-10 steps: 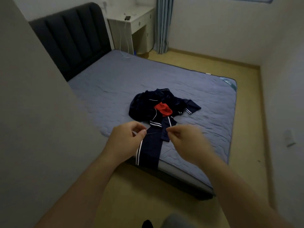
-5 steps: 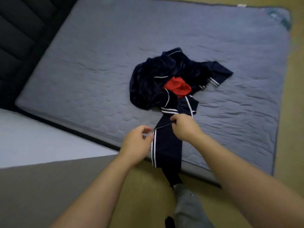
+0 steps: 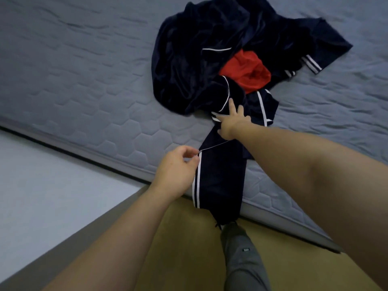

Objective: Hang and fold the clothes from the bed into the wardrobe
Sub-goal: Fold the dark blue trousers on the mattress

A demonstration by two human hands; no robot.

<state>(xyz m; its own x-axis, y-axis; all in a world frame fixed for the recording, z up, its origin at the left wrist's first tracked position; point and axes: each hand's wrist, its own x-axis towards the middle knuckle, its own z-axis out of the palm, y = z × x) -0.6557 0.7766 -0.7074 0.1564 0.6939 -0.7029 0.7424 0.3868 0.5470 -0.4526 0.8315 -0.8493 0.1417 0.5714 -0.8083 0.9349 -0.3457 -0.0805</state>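
Observation:
A crumpled pile of navy clothes (image 3: 195,66) with white piping lies on the grey quilted mattress (image 3: 88,85), with a red garment (image 3: 244,71) tucked in its middle. One navy piece with two white stripes (image 3: 220,181) trails from the pile over the mattress edge toward the floor. My left hand (image 3: 178,171) pinches the top corner of that striped piece. My right hand (image 3: 232,122) reaches into the near side of the pile with fingers spread, resting on the navy fabric.
The mattress edge (image 3: 126,164) runs diagonally across the view. A pale grey panel or wall top (image 3: 52,192) fills the lower left. Tan floor (image 3: 189,248) lies below, with my grey trouser leg (image 3: 243,259) standing close to the bed.
The view has dropped and closed in on the pile. My right hand let go of the striped edge and moved forward into the pile, fingers opening. My left hand keeps its pinch.

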